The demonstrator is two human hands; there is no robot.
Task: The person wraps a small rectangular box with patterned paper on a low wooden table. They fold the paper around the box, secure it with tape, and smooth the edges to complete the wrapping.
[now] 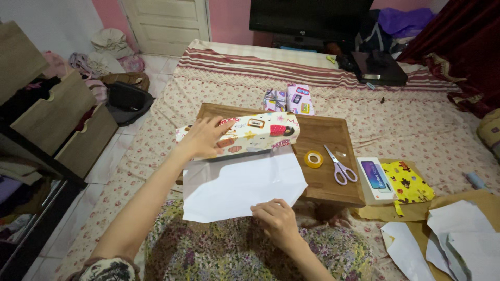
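1. Left hand [204,136] lies flat on the wrapped box [245,135], fingers spread loosely over its left end, pressing it down on the counter [323,139].
2. Right hand [277,217] pinches the near edge of the white paper sheet [242,184], fingers curled together.
3. That sheet runs out from under the box toward the person.
4. Right of the box: a yellow tape roll [313,159], then scissors [338,166].
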